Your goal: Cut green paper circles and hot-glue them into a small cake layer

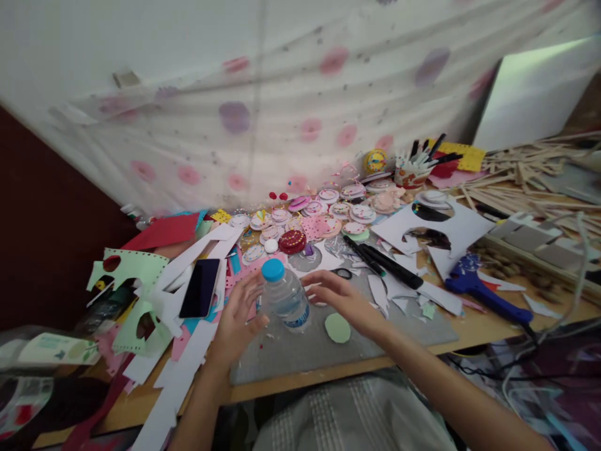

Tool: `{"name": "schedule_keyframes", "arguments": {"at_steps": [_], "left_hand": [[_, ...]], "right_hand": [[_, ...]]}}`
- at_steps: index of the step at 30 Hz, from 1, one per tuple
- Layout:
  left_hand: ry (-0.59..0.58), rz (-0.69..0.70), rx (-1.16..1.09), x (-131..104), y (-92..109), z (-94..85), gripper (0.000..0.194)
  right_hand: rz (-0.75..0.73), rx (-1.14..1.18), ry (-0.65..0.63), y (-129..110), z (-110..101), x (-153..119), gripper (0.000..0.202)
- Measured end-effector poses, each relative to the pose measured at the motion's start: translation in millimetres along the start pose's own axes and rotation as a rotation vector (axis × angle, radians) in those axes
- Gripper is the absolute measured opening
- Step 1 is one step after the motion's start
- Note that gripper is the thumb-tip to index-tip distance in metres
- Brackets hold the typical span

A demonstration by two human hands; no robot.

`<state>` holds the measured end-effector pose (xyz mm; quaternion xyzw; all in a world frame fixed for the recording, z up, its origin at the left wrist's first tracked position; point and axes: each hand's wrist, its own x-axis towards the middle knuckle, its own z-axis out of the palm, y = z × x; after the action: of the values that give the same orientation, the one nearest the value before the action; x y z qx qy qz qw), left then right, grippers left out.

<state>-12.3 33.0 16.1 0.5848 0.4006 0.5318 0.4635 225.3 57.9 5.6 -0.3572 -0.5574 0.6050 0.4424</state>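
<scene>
I see a wooden worktop (263, 386) against a wall draped with spotted sheeting (282, 150). A phone (200, 288) lies left, a blue glue gun (488, 294) right. The left hand (240, 316) and right hand (345, 302), open, flank the upright bottle (292, 307), near middle; contact I can't tell.

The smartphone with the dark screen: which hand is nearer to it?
The left hand, just to the right of the smartphone in the picture; the right hand is farther right, beyond the water bottle.
</scene>
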Motion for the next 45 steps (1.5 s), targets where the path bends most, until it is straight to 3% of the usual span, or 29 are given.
{"name": "schedule_keyframes", "arguments": {"at_steps": [4,6,12,14,20,29,38,45], "left_hand": [[-0.079,0.125,0.082,14,24,16.1,0.072],[-0.124,0.123,0.111,20,30,23.8,0.07],[-0.151,-0.028,0.264,26,31,29.8,0.057],[-0.143,-0.063,0.271,26,28,27.8,0.058],[-0.18,-0.158,0.228,22,16,17.8,0.06],[-0.196,-0.237,0.257,20,15,7.6,0.064],[-0.252,-0.253,0.263,21,17,10.2,0.068],[-0.246,-0.205,0.326,23,16,9.3,0.076]], "right_hand": [[-0.005,0.019,0.011,17,7,0,0.022],[-0.025,0.025,0.007,22,7,-1,0.026],[-0.212,-0.158,-0.194,30,2,-12,0.077],[-0.215,-0.203,-0.228,32,2,-12,0.084],[-0.187,-0.233,-0.191,42,6,1,0.075],[-0.328,-0.233,-0.21,31,7,9,0.09],[-0.22,-0.044,-0.088,27,21,8,0.081],[-0.104,-0.06,-0.152,25,19,10,0.087]]}}
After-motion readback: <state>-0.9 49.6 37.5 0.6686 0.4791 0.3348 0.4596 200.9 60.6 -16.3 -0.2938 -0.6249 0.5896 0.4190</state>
